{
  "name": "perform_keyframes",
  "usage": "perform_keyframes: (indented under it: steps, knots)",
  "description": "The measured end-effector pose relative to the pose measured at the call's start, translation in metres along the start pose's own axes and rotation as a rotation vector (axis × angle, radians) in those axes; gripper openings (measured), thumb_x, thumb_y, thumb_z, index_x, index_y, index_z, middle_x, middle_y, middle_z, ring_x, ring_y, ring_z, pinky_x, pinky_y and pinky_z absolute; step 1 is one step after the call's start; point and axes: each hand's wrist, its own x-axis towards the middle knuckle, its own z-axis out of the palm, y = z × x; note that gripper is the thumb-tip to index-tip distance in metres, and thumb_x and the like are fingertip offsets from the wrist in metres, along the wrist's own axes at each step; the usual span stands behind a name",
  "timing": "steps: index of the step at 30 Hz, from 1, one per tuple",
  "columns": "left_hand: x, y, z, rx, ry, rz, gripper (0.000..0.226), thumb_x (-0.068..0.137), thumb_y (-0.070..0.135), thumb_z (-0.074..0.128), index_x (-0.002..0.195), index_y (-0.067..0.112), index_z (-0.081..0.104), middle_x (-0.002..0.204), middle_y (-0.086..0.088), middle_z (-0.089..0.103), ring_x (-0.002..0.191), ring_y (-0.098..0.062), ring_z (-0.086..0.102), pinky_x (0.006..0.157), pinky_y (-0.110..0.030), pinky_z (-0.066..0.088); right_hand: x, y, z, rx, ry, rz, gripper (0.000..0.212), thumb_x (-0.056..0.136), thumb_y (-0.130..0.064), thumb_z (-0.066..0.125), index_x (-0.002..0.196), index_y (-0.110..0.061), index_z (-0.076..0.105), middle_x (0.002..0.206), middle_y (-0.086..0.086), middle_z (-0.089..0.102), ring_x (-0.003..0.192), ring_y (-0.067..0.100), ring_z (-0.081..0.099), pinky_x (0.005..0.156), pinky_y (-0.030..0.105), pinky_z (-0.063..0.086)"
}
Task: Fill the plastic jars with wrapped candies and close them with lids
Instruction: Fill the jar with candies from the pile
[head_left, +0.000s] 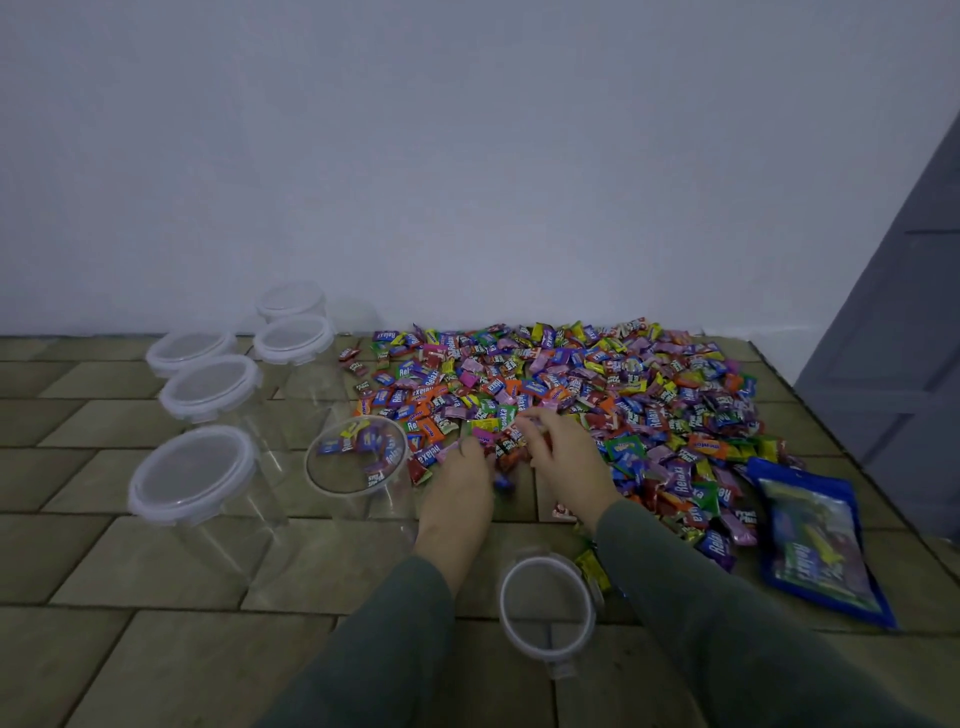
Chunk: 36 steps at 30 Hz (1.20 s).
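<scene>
A wide heap of wrapped candies (571, 379) in many colours covers the tiled floor by the wall. An open clear plastic jar (358, 457) stands at the heap's left edge with a few candies inside. My left hand (460, 483) and my right hand (561, 457) rest side by side on the near edge of the heap, fingers curled around candies. A loose white-rimmed lid (546, 605) lies on the floor between my forearms. Several clear jars with lids on stand to the left, the nearest one (195, 475) being the largest in view.
A blue candy bag (815, 540) lies flat at the right of the heap. A grey door (893, 332) stands at the far right, and a pale wall (467, 156) runs behind everything. The floor is brown tile (156, 649).
</scene>
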Motion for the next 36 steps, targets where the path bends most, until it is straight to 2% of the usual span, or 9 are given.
perform_keyframes:
  steps: [3, 8, 11, 16, 22, 28, 31, 34, 36]
  knots:
    - [-0.002, 0.009, -0.015, -0.028, 0.093, 0.037, 0.030, 0.105, 0.030, 0.034, 0.120, 0.007, 0.044, 0.115, -0.012, 0.056, 0.099, -0.029, 0.059, 0.070, -0.035, 0.042, 0.001, -0.012, 0.000, 0.184, 0.076, 0.068, 0.034, 0.101, -0.039, 0.042, 0.117, -0.015, 0.060, 0.075, -0.013, 0.055, 0.066, -0.005, 0.052, 0.059, 0.013, 0.039]
    - [-0.005, 0.019, -0.037, -0.095, 0.177, 0.071, 0.028, 0.105, 0.029, 0.036, 0.118, 0.007, 0.045, 0.113, -0.011, 0.057, 0.096, -0.027, 0.058, 0.068, -0.031, 0.041, 0.004, -0.033, -0.007, 0.452, 0.208, 0.177, 0.036, 0.102, -0.039, 0.037, 0.112, -0.015, 0.062, 0.071, -0.009, 0.053, 0.061, 0.001, 0.050, 0.058, 0.018, 0.041]
    - [-0.010, 0.027, -0.058, -0.137, 0.263, 0.091, 0.030, 0.104, 0.031, 0.036, 0.119, 0.007, 0.047, 0.112, -0.011, 0.057, 0.095, -0.027, 0.057, 0.067, -0.029, 0.036, 0.010, -0.049, -0.012, 0.679, 0.282, 0.242, 0.043, 0.102, -0.042, 0.034, 0.097, -0.008, 0.060, 0.058, -0.006, 0.041, 0.048, 0.006, 0.035, 0.048, 0.024, 0.031]
    - [-0.015, 0.031, -0.099, -0.236, 0.380, 0.106, 0.037, 0.104, 0.034, 0.037, 0.126, 0.007, 0.047, 0.113, -0.010, 0.058, 0.104, -0.027, 0.056, 0.068, -0.025, 0.029, 0.022, -0.085, -0.023, 0.994, 0.348, 0.326, 0.041, 0.102, -0.043, 0.035, 0.075, -0.014, 0.047, 0.059, -0.004, 0.040, 0.046, 0.009, 0.032, 0.045, 0.021, 0.030]
    - [-0.017, 0.000, -0.134, -0.374, 0.435, 0.030, 0.038, 0.102, 0.038, 0.041, 0.127, 0.011, 0.051, 0.116, -0.009, 0.062, 0.109, -0.027, 0.056, 0.075, -0.029, 0.037, 0.031, -0.135, -0.022, 1.229, 0.296, 0.344, 0.045, 0.102, -0.047, 0.033, 0.106, -0.015, 0.063, 0.058, -0.005, 0.042, 0.044, 0.009, 0.034, 0.048, 0.020, 0.032]
    - [-0.020, -0.059, -0.141, -0.428, 0.515, 0.128, 0.034, 0.099, 0.034, 0.051, 0.121, 0.009, 0.057, 0.111, -0.009, 0.067, 0.100, -0.022, 0.061, 0.075, -0.021, 0.036, 0.035, -0.172, 0.008, 1.392, 0.231, 0.422, 0.043, 0.102, -0.048, 0.034, 0.097, -0.018, 0.064, 0.057, -0.005, 0.042, 0.040, 0.010, 0.032, 0.051, 0.025, 0.027]
    - [-0.023, -0.076, -0.133, -0.520, 0.514, 0.150, 0.037, 0.096, 0.041, 0.047, 0.114, 0.012, 0.058, 0.104, -0.002, 0.067, 0.093, -0.012, 0.061, 0.071, -0.014, 0.039, 0.033, -0.185, 0.025, 1.413, 0.231, 0.433, 0.042, 0.102, -0.048, 0.035, 0.094, -0.019, 0.065, 0.056, -0.005, 0.043, 0.040, 0.011, 0.032, 0.049, 0.027, 0.026]
    - [-0.023, -0.081, -0.129, -0.606, 0.504, 0.117, 0.025, 0.100, 0.034, 0.049, 0.114, 0.016, 0.057, 0.102, 0.005, 0.064, 0.086, 0.006, 0.058, 0.071, -0.003, 0.039, 0.029, -0.192, 0.039, 1.417, 0.243, 0.451, 0.043, 0.101, -0.048, 0.036, 0.095, -0.019, 0.065, 0.056, -0.005, 0.044, 0.043, 0.012, 0.032, 0.048, 0.027, 0.026]
    - [-0.022, -0.082, -0.129, -0.634, 0.474, 0.094, 0.025, 0.100, 0.030, 0.048, 0.117, 0.015, 0.057, 0.105, 0.005, 0.063, 0.088, 0.005, 0.057, 0.072, -0.001, 0.039, 0.028, -0.194, 0.047, 1.412, 0.274, 0.466, 0.044, 0.101, -0.048, 0.036, 0.097, -0.017, 0.066, 0.056, -0.005, 0.044, 0.047, 0.013, 0.032, 0.049, 0.026, 0.026]
